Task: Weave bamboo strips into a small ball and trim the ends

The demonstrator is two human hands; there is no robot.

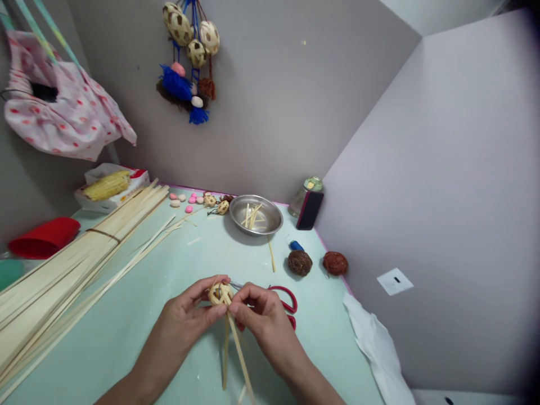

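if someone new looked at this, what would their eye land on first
Probably the hanging woven balls with bright blue tassels, against the grey wall at upper left of centre. Next, the big bundle of pale strips slanting along the left side of the table. Then, at lower centre, the left hand holding a small woven ball while the right hand pinches a strip beside it.
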